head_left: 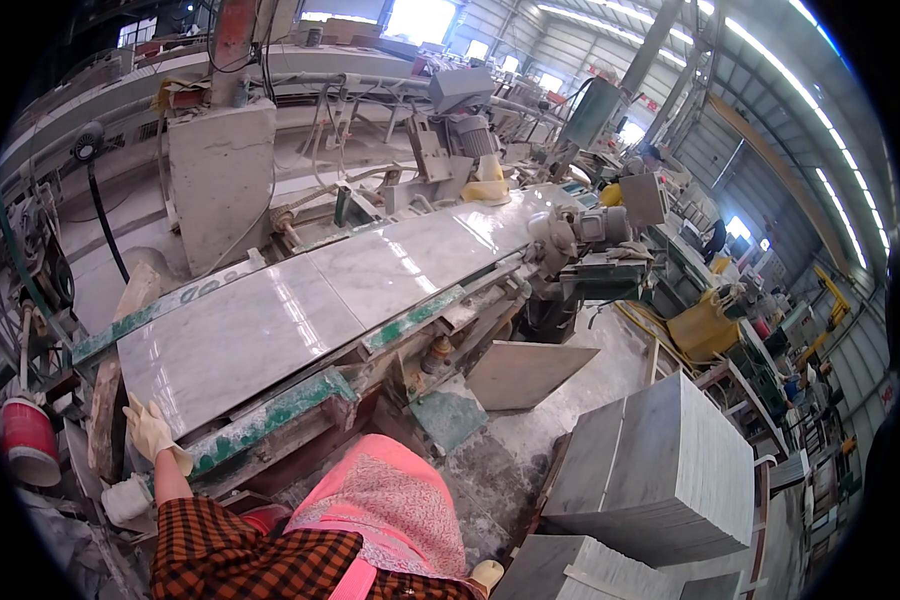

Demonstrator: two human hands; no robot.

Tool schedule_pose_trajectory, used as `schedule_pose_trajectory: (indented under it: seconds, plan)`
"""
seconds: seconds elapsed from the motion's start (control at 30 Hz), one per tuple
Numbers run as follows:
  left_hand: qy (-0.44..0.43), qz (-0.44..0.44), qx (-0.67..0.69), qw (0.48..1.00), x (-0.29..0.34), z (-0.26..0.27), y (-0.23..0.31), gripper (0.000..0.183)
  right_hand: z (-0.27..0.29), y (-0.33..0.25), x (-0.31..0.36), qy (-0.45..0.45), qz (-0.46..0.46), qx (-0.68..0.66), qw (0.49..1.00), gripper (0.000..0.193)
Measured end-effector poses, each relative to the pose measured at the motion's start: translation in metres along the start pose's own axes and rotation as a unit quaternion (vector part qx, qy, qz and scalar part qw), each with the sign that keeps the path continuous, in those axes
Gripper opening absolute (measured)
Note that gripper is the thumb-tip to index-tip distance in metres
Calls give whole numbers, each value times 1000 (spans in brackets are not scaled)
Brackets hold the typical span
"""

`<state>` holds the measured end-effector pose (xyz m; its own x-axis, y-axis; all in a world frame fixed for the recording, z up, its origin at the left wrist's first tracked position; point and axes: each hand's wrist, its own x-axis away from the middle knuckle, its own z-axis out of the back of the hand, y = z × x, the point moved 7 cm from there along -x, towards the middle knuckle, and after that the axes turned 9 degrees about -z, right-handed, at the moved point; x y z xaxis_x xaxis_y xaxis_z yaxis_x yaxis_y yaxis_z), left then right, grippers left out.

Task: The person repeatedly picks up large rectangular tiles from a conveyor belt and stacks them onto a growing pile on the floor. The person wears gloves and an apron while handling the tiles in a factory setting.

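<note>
My left hand (151, 430), in a pale yellow glove, rests with fingers spread against the near left end of a polished grey-white marble slab (240, 340). The slab lies on a machine bed with a worn green rail (270, 415). A second slab (420, 262) lies butted against its far end. Only a bit of my gloved right hand (488, 573) shows at the bottom edge, beside a stack of grey tiles (660, 470); its fingers are hidden. I wear a checked sleeve and a pink apron (390, 500).
A loose tile (525, 372) leans below the machine bed. A motor head (582, 228) sits at the line's right side, with a concrete block (220, 170) behind. A red bucket (28, 440) stands at left and a yellow bin (702, 330) at right. People work far back right.
</note>
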<state>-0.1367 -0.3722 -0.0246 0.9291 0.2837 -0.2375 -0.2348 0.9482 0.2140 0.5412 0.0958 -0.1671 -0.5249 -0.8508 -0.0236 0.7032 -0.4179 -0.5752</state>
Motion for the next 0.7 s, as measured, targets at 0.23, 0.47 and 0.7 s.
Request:
schedule_pose_trajectory:
  seconds: [0.23, 0.47, 0.7]
  plan:
    - [10, -5, -14, 1000, 0, -1, -4, 55, -13, 12, -4, -26, -2, -55, 998, 27]
    - [11, -4, -29, 1000, -2, -1, -8, 56, -17, 16, -6, -76, -18, -13, 997, 25]
    - [10, 12, -35, 999, -2, -3, -17, 55, -13, 7, -3, -95, -28, -19, 995, 27]
